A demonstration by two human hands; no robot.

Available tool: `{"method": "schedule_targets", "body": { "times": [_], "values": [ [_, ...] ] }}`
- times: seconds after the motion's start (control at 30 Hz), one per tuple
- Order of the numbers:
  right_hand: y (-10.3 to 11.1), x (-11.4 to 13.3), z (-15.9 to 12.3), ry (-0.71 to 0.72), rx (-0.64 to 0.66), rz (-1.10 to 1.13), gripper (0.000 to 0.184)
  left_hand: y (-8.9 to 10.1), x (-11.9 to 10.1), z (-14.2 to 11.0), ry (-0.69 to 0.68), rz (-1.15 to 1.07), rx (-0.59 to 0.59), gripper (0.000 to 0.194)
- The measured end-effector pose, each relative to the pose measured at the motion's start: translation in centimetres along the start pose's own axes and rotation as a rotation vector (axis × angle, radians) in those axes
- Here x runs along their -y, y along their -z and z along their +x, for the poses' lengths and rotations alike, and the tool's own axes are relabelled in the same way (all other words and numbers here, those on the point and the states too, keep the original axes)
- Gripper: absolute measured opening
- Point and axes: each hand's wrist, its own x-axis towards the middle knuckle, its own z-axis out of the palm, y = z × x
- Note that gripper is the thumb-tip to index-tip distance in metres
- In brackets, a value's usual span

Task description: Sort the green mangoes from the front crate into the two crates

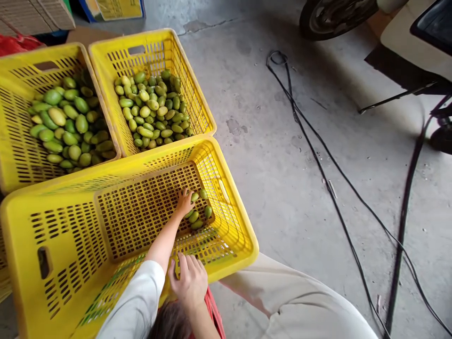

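My left hand (185,202), in a pale sleeve, reaches down into the near yellow crate (67,207). Its finger and thumb are around one small green oval fruit (194,197) at the right end of the crate floor. Several more green fruits (193,216) lie loose beside it on the perforated bottom. Over the crate's near rim is my right hand (190,278), back upward, thumb apart and fingers slightly bent. I see nothing in it; its palm is hidden.
Two yellow crates stand behind, the left crate (17,117) and the right crate (192,89), both holding many green fruits. Black cables (318,160) cross the concrete floor. A parked scooter (413,42) is at upper right. Dark hair (169,320) and red cloth (215,310) show below.
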Motion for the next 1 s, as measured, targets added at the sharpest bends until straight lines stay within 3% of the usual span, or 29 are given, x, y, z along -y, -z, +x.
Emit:
{"method": "schedule_targets", "body": {
  "times": [0.1,0.23,0.47,0.57,0.67,0.83,1.0],
  "values": [
    [0.0,0.0,0.0,-0.006,0.015,0.0,0.013,-0.7,0.9,-1.5,-0.044,0.003,0.043,0.051],
    [-0.1,0.1,0.0,0.009,-0.019,-0.007,0.014,-1.4,2.9,-3.8,-0.076,-0.009,0.052,0.064],
    [-0.2,0.0,0.0,0.017,-0.039,0.0,0.014,-3.1,5.9,-8.5,-0.07,-0.087,-0.02,0.086],
    [-0.2,0.0,0.0,0.02,-0.035,0.0,0.015,-3.6,6.1,-10.3,-0.049,-0.164,0.002,0.087],
    [-0.2,0.0,-0.1,0.022,-0.031,0.004,0.016,-3.7,5.6,-11.3,0.032,-0.224,-0.002,0.077],
    [-0.2,0.0,0.0,0.019,-0.035,0.007,0.015,-3.6,4.7,-11.4,0.17,-0.352,-0.045,0.06],
    [-0.1,0.0,-0.1,0.02,-0.022,0.003,0.017,-3.1,4.2,-11.3,0.219,-0.499,-0.029,0.059]
  ]
}}
